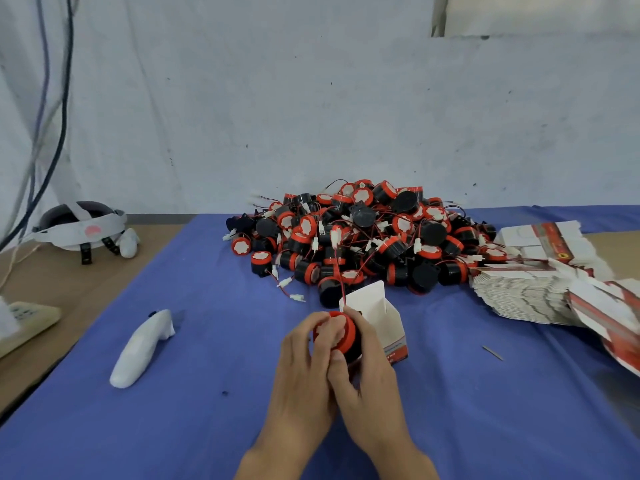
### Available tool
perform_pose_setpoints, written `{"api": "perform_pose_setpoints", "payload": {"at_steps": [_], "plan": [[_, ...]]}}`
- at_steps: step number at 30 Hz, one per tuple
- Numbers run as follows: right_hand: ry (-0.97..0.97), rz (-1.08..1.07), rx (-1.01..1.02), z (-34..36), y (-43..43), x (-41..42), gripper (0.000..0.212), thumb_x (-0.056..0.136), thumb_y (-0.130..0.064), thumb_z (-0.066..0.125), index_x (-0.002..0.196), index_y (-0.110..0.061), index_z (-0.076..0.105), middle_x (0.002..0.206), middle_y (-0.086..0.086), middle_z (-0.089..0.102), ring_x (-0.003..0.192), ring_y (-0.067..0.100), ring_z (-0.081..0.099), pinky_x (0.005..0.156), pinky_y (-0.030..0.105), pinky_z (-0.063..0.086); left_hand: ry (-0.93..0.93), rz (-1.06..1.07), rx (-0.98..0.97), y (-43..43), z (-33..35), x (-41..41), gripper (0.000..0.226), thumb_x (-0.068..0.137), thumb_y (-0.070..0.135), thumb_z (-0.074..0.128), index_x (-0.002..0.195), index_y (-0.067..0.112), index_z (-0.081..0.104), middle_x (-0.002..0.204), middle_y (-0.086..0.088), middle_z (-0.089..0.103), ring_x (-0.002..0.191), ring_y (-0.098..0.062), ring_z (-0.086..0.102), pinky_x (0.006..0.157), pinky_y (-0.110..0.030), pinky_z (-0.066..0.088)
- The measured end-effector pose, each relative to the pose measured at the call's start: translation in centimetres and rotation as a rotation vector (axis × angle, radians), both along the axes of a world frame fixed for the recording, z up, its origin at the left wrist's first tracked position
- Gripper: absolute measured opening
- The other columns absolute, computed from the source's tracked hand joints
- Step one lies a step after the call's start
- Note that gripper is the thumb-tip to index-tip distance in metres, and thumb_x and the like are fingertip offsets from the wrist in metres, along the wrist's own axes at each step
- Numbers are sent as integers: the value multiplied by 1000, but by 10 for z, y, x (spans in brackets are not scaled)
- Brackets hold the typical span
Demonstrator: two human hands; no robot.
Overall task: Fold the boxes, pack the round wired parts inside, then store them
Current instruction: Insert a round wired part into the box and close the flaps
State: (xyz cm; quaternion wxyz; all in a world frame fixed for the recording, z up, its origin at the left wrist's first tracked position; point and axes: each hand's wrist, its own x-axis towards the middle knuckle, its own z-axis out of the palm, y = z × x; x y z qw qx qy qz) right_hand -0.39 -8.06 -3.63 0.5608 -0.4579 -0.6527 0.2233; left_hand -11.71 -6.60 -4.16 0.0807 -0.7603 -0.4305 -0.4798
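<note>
Two hands meet low at 6 o'clock on one part [341, 329]. Left hand [304, 358]: fingers curled over the part's red face. Right hand [367, 379]: fingers wrapped round its black body from the 3 o'clock side. Its red wire runs up toward 12. Box [381, 317] upright, top flaps open, just behind the right hand at 1 o'clock. Pile [363, 237] of parts at 12 on the cloth [173, 427]. Flat boxes [526, 292] stacked at 3.
</note>
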Motion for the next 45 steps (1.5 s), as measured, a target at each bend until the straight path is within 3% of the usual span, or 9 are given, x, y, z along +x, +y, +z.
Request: {"api": "perform_pose_setpoints", "payload": {"at_steps": [4, 9, 13, 17, 28, 34, 37, 41, 45], "plan": [[60, -32, 31, -2, 1, 1, 59, 83, -40, 53, 139, -52, 40, 137, -25, 52, 126, 1, 54, 91, 7, 45, -29, -56, -31, -4, 3, 1, 62, 87, 40, 51, 144, 33, 31, 146, 6, 33, 125, -17, 41, 92, -28, 47], [-59, -107, 125, 1, 0, 0, 53, 79, -31, 50, 126, -56, 43, 132, -26, 50, 119, 2, 56, 83, 11, 51, -163, 31, 0, -5, 7, -3, 79, 82, 8, 70, 136, 51, 33, 136, 13, 34, 114, -26, 56, 84, -40, 58], [-186, -128, 158, 1, 0, -1, 63, 80, -19, 55, 132, -51, 39, 137, -35, 40, 126, -2, 48, 89, 8, 48, -111, 139, -75, -4, 7, -2, 40, 74, 81, 60, 110, 65, 54, 117, 31, 52, 112, 1, 52, 91, -30, 50], [-147, -101, 187, 0, 1, -4, 52, 80, -15, 58, 124, -42, 49, 133, -26, 44, 128, 6, 49, 100, 19, 47, -27, 112, 83, 3, 2, -5, 42, 92, 19, 55, 133, 25, 49, 116, -8, 62, 105, -20, 52, 83, -36, 53], [-232, -99, 198, -7, 8, -5, 47, 94, -22, 72, 126, -44, 46, 134, -23, 41, 122, 4, 52, 93, 6, 44, -190, 251, 16, 6, 6, -7, 25, 97, 33, 43, 120, 33, 53, 91, -2, 56, 76, -19, 50, 58, -30, 47], [-153, -16, 108, -3, 4, -6, 34, 96, -67, 40, 130, -61, 37, 138, -34, 34, 125, -7, 46, 90, 6, 46, -392, 69, -172, 7, 4, -8, 33, 97, 35, 31, 118, 50, 51, 125, 27, 46, 96, 8, 55, 55, -22, 52], [61, -63, 125, 1, 3, -5, 28, 98, -63, 44, 125, -58, 44, 133, -27, 45, 123, -3, 51, 90, 6, 44, -415, -81, -384, 7, 2, -9, 31, 96, 45, 29, 113, 65, 44, 103, 31, 63, 81, 0, 64, 64, -30, 54], [264, -112, 75, 1, 5, 0, 30, 97, -60, 50, 125, -49, 49, 124, -20, 56, 114, 7, 60, 84, 13, 51, -275, -166, -339, 1, 3, -4, 31, 93, 61, 36, 121, 73, 36, 102, 31, 62, 85, 0, 64, 67, -13, 49], [310, -80, 30, 0, 7, 2, 23, 96, -55, 59, 118, -50, 53, 116, -23, 63, 105, 4, 65, 79, 14, 53, -296, -116, -277, 2, 2, -3, 27, 92, 63, 41, 119, 67, 41, 101, 20, 57, 89, -9, 60, 69, -25, 54]]}}
